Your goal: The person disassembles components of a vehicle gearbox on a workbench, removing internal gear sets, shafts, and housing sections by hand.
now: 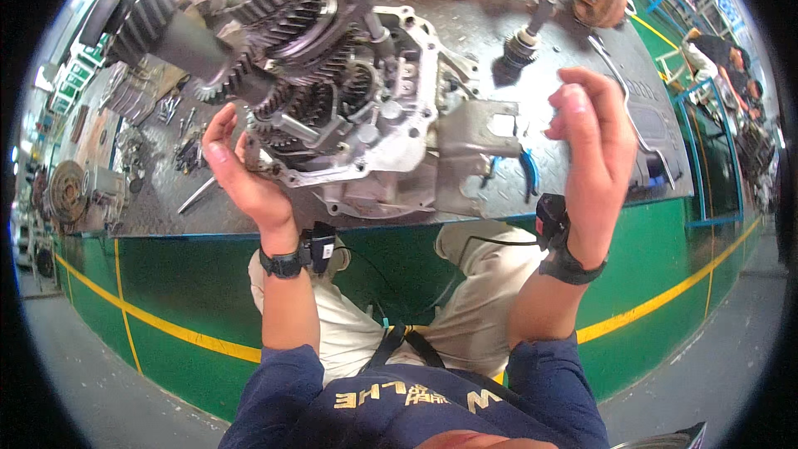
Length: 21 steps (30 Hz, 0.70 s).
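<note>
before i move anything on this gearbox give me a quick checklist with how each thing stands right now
1. Right hand free: ok, raised off to the right of the housing, nothing visible in it.
2. Left hand firmly on the housing: cannot tell, it is at the left edge but contact is unclear.
3. Left fingers well away from the gears: not ok, they are close beside the lower left ones.
4. Space beside the housing free of tools: not ok, blue-handled pliers lie to its right.
5. Housing seated steadily on the bench: cannot tell, its underside is hidden.
</note>
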Each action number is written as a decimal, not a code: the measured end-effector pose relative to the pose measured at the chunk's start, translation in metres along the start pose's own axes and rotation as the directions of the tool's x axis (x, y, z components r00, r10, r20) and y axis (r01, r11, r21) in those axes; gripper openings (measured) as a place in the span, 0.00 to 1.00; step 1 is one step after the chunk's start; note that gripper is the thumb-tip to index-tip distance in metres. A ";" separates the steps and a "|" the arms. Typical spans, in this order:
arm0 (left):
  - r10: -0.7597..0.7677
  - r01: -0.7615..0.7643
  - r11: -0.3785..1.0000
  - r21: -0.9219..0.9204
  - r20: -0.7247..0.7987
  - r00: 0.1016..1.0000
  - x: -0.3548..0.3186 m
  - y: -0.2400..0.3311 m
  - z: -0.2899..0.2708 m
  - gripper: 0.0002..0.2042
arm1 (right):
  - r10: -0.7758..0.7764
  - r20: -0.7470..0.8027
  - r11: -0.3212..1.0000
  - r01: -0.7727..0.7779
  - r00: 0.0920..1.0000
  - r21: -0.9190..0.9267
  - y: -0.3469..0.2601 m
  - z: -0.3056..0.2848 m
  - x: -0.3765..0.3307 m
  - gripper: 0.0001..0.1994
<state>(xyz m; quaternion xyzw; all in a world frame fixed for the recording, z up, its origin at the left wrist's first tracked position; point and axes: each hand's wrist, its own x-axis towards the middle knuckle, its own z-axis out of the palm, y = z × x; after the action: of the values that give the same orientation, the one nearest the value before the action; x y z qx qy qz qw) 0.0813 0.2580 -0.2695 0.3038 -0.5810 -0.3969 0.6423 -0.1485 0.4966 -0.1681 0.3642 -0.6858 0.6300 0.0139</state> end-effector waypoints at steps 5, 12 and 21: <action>0.005 -0.006 1.000 -0.020 -0.034 0.999 0.003 -0.001 0.003 0.28 | 0.034 0.224 0.984 0.006 0.974 -0.176 0.005 0.019 -0.001 0.11; 0.016 -0.016 0.999 -0.038 -0.018 1.000 -0.003 -0.003 0.000 0.28 | 0.062 0.213 0.975 -0.014 0.975 -0.222 0.001 0.026 -0.005 0.16; 0.010 -0.009 0.999 -0.032 0.019 1.000 -0.008 -0.004 0.002 0.29 | 0.001 0.148 0.982 0.027 0.989 -0.187 0.009 0.029 -0.004 0.12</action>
<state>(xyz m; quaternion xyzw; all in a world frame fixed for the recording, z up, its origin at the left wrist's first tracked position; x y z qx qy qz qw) 0.0791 0.2630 -0.2764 0.2869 -0.5823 -0.4060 0.6433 -0.1376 0.4728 -0.1832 0.4111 -0.7391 0.5336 0.0017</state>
